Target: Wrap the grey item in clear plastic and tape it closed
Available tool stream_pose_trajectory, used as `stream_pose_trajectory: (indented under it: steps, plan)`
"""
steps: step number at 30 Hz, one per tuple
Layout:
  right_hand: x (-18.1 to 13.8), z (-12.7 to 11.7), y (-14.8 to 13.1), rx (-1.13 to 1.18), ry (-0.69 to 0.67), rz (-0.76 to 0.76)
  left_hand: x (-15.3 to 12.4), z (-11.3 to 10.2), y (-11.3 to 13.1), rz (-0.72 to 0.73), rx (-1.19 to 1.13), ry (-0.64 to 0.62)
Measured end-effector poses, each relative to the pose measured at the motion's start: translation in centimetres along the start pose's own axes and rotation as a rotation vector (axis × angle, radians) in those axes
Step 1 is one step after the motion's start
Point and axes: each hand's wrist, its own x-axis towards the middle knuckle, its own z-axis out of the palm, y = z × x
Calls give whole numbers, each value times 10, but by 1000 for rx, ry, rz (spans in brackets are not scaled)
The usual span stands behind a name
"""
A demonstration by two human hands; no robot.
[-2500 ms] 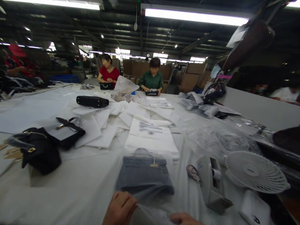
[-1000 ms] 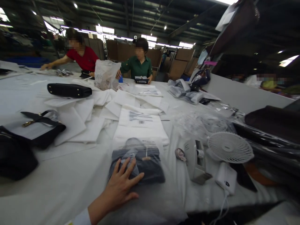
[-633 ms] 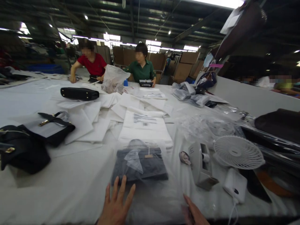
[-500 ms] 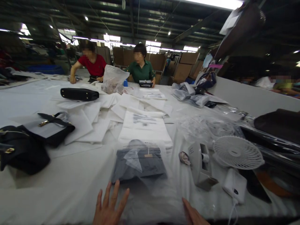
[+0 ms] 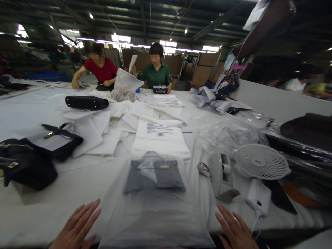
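While the bagged purse (image 5: 154,175) lies long from left to right, the flat left hand (image 5: 75,228) and right hand (image 5: 237,231) sit near it, one each side, equally close.

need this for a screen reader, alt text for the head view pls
Two open hands, left hand and right hand, lie flat on a white table either side of a dark bag sealed in clear plastic. A small fan stands right.

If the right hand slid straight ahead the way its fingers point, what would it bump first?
Probably the tape dispenser. The right hand lies flat, fingers pointing forward and slightly left, with bare table cloth between; depth is hard to judge.
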Motion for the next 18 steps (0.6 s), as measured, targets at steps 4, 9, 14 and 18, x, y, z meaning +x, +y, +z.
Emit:
stream_pose_trajectory:
  steps: [4, 9, 14, 18]
  plan:
    - [78, 0, -7, 17, -38, -219, 84, 0, -8, 169, -52, -51]
    - [113, -5, -31, 851, -329, 7, 105, 17, 10, 147, -655, -119]
    - [92, 1, -29, 1166, -216, 671, 57, 38, 29, -378, -774, 86]
    - [90, -3, -33, 1068, -171, 543, 57, 30, 40, -251, -722, -6]
